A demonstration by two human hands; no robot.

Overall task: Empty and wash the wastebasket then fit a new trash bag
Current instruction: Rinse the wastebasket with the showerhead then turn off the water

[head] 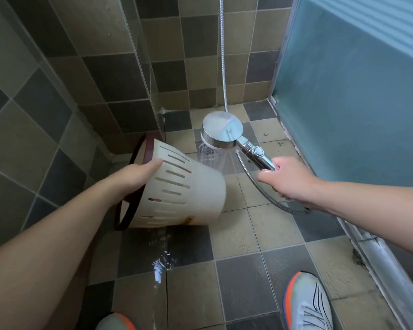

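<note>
Head: one wastebasket, one showerhead.

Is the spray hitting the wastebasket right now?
No, the shower head in the right hand sprays down onto the floor, beside the wastebasket held tilted by the left hand.

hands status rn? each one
Left hand: closed on the tipped wastebasket.
Right hand: closed on the running shower head handle.

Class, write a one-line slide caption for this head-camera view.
Left hand tips the slotted white wastebasket sideways while the right hand holds a running shower head beside it.
</note>
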